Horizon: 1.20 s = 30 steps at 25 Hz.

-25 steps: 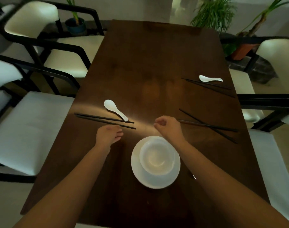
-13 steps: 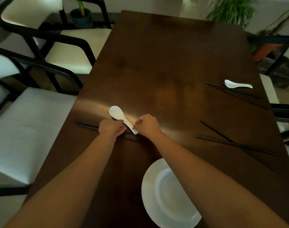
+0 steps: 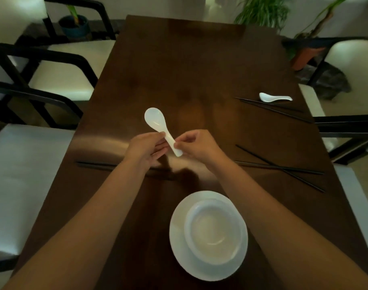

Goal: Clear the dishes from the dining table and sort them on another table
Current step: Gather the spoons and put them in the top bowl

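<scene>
Change: since half a second ago, the white spoon (image 3: 161, 130) is no longer lying on the table; it is now being held up in the air between both hands.
Spoon: its bowl is pointing away and to the left, its handle slanting toward the right hand.
Left hand (image 3: 144, 148): fingers are curling and pinching the handle's middle.
Right hand (image 3: 196, 145): fingertips are pinching the handle's near end.
Nearby: black chopsticks (image 3: 99, 164) are lying on the dark dining table (image 3: 189, 65) under the left forearm; a white bowl (image 3: 213, 231) is sitting in a white plate (image 3: 178, 243) close to the person.
Farther: two more chopstick pairs and a second spoon (image 3: 274, 97) are waiting on the right side.
Risk: the glossy spoon is looking slippery; a loose pinch during a hand-over could be dropping it onto the table or crockery.
</scene>
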{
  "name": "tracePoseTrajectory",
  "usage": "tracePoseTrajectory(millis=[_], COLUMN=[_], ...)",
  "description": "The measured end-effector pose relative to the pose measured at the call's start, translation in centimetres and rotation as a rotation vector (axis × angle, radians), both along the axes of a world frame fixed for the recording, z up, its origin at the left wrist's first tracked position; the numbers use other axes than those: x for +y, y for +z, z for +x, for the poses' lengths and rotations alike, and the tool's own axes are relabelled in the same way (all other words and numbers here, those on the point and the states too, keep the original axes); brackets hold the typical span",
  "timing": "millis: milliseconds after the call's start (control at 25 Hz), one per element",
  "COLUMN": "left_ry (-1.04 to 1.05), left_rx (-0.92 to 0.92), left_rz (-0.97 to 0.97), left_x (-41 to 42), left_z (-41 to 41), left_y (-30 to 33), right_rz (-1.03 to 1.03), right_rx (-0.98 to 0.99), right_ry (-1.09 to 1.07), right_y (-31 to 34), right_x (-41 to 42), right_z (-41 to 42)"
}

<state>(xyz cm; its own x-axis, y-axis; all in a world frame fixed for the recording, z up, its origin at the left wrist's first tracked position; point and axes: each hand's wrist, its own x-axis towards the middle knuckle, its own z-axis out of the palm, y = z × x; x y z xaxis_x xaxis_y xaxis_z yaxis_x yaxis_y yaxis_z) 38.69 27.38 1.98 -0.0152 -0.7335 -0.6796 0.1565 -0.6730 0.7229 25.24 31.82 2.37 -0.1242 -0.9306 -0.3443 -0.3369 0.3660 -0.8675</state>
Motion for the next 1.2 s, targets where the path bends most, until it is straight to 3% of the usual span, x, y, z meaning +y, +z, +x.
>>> tracePoseTrajectory(millis=[200,320,440,560,760,880,960,1040,1200], left_ry=[-0.157,-0.288,-0.397,-0.479,-0.552,-0.557,-0.556,-0.581,-0.664], left_rx=[0.068,0.089,0.08,0.1,0.058,-0.018,-0.058,-0.066,-0.074], left_rz=[-0.064,-0.077,-0.044,-0.041,-0.048,-0.097,-0.136,-0.172,-0.235], left_x=[5.3,8.5,11.1,13.1,14.7,15.3,15.8,16.4,17.0], left_z=[-5.6,-8.0,-9.8,-11.2,-12.2,-12.5,-12.8,-13.3,-14.1], left_y=[2.3,2.5,2.4,2.0,1.2,1.2,1.3,1.6,2.1], right_rz=[-0.062,-0.013,0.193,0.307,0.267,0.256,0.164,0.073,-0.025], right_rx=[0.039,0.398,0.715,0.739,0.806,0.531,0.09,-0.234,-0.28], right_ry=[-0.091,-0.127,0.024,0.097,0.117,-0.211,-0.543,-0.674,-0.66], right_y=[3.0,1.7,-1.2,-3.7,-5.1,-3.3,-0.8,1.4,3.6], right_x=[7.5,14.3,22.3,26.9,27.4,27.0,26.1,24.6,21.4], right_z=[-5.9,-11.0,-15.2,-16.0,-15.8,-16.9,-16.3,-14.8,-12.5])
